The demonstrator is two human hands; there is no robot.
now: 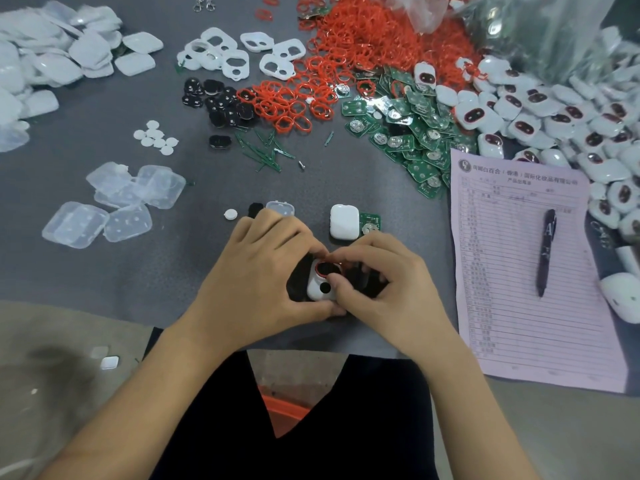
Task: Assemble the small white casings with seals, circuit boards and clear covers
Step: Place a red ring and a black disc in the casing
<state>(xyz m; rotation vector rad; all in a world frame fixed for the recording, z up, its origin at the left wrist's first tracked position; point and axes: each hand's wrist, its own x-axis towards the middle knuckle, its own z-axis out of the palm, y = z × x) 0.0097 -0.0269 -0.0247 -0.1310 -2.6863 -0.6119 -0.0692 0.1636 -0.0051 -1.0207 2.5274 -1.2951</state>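
Note:
A small white casing (317,287) sits between my hands near the table's front edge, with a red seal (327,265) around its upper opening. My left hand (256,271) grips the casing from the left. The fingertips of my right hand (381,282) pinch the casing's right side and press at the seal. Just beyond my hands lie another white casing (343,221), a green circuit board (370,223), a clear cover (280,207) and a white round button (230,213).
Red seals (363,46) are heaped at the back, green boards (412,133) right of centre, finished white casings (554,116) at the right. Clear covers (114,206) and white frames (239,53) lie left. A pink form (519,271) bearing a pen (546,251) is on the right.

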